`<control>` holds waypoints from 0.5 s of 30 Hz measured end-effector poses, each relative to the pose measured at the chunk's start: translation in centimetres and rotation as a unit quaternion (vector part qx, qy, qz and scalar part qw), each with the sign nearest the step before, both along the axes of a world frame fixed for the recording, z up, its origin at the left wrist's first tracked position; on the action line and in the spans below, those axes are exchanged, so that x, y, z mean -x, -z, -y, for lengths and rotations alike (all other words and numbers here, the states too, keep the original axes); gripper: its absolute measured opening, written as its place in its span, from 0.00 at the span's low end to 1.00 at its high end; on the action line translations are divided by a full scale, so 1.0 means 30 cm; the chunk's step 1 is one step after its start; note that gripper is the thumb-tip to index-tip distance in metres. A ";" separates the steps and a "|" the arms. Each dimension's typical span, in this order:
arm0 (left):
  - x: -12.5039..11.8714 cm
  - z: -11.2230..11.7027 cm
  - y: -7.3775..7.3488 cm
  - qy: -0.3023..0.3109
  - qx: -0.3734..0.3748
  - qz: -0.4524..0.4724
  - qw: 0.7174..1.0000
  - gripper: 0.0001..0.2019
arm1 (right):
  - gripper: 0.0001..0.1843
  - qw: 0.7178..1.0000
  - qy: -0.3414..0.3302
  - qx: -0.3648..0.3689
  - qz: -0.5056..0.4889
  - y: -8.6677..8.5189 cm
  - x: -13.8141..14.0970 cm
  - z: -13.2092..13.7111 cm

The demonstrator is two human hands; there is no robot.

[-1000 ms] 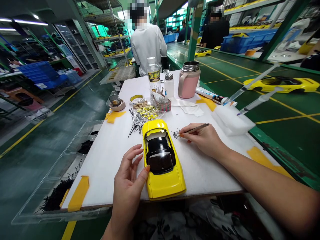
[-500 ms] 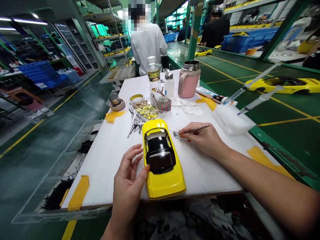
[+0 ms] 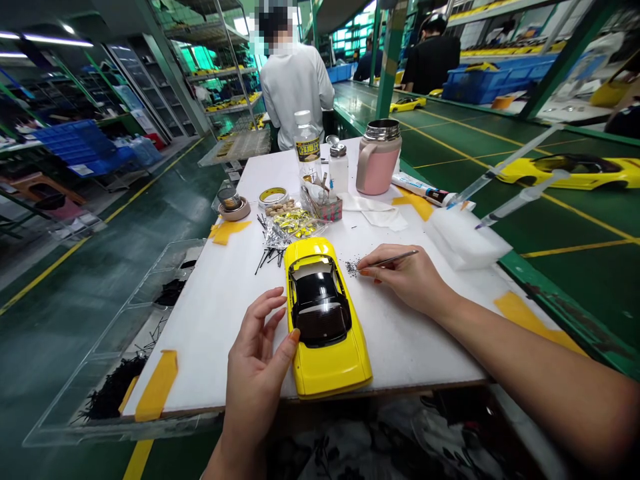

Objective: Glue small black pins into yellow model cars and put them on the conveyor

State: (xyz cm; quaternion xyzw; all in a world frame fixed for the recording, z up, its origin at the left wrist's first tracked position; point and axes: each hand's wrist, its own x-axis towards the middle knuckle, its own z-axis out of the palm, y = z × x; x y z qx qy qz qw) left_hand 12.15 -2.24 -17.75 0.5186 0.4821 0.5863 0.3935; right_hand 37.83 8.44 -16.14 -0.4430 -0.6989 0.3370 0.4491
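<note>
Left hand (image 3: 257, 363) and right hand (image 3: 407, 280) apart, yellow model car (image 3: 333, 373) between them on the desk (image 3: 210, 347), positions matching the earlier frame.

Left to right: left hand's thumb touches the car's side; right hand pinches slim tweezers (image 3: 393, 259) just beside black specks (image 3: 351, 268); white foam block (image 3: 465, 240) lies near the desk's right edge.

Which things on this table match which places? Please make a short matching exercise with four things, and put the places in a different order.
Things:
1. Yellow model car
2. Tweezers
3. Pink flask
4. Clear plastic tray

Places:
A. At the far end of the white table
B. Held in the right hand
C. Touched by the left hand
D. Beside the table's left edge

Right pairs: 1-C, 2-B, 3-A, 4-D.
</note>
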 end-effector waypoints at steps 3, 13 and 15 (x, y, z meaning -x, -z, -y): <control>-0.001 -0.001 0.001 -0.001 -0.001 0.000 1.000 0.17 | 0.08 1.000 0.003 -0.004 0.005 -0.004 0.002 0.001; -0.002 -0.003 -0.003 -0.007 0.003 0.002 1.000 0.17 | 0.09 0.999 -0.005 0.029 -0.034 -0.025 -0.001 0.009; -0.002 -0.003 -0.004 -0.011 0.007 0.000 1.000 0.17 | 0.11 0.997 -0.012 0.056 -0.054 -0.056 -0.006 0.016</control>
